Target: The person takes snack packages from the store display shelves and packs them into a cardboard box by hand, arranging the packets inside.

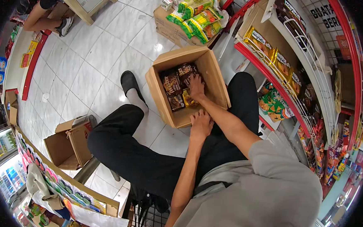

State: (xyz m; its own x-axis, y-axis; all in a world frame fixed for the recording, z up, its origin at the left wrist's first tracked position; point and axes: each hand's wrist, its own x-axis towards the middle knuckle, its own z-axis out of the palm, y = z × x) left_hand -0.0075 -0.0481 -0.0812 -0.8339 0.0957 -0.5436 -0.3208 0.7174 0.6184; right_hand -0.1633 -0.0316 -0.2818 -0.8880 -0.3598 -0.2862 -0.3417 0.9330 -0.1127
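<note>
An open cardboard box point(166, 108) sits on the floor between my legs. Inside lie several brown snack packets point(171, 84), with a yellow packet point(187, 99) near the closer side. My right hand point(197, 87) reaches into the box, its fingers stretched out and slightly apart over the brown packets on the right. Whether the fingertips grip a packet is hard to see. At the near rim, my left hand point(201, 124) has its fingers bent over the cardboard edge.
Green-and-yellow packs point(203, 20) lie on another carton point(168, 27) beyond the box. To the right stands a red-edged shelf point(266, 73) with yellow wafer packs point(282, 63) in wire racks. An open carton point(63, 152) is left of my knee. Another person's leg point(43, 23) shows near a stool point(85, 5).
</note>
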